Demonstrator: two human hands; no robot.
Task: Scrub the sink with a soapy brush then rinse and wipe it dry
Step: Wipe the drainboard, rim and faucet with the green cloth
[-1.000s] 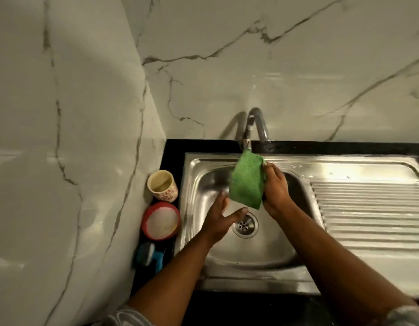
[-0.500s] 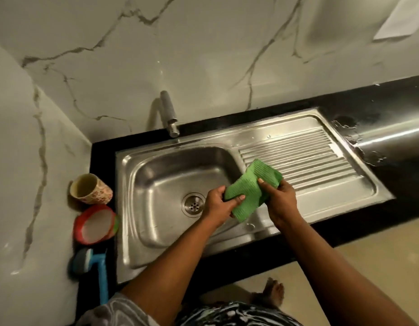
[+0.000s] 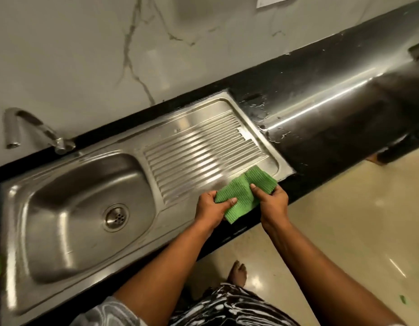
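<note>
Step in hand: I judge this to be the wipe-dry stage. I see no brush and no suds, and a cloth is in both hands.
Task object: the green cloth [image 3: 245, 192] is held bunched over the front edge of the drainboard [image 3: 199, 151], near its right front corner. I cannot tell whether it touches the steel.
Left hand [image 3: 212, 208]: its grip is clenched on the cloth's left end, with the thumb on top and the fingers beneath.
Right hand [image 3: 273, 203]: its grip grasps the cloth's right end, with one digit pressed on the upper face.
Sink [image 3: 51, 231]: the basin lies well to the left of the hands. The drain [image 3: 116, 217] is uncovered, and no water runs from the tap [image 3: 27, 123].
Worktop [image 3: 321, 102]: it is black, with droplets [image 3: 269, 130] just beside the drainboard's right end.
Next move, as I judge it: the cloth needs spreading flat under one palm and pressing down onto the ribs. Strokes should run along the grooves, not across them, so that the fabric reaches the channels.
Remaining work, as I judge it: the drainboard, then the basin walls and rim, and perhaps the wet patch on the worktop.
</note>
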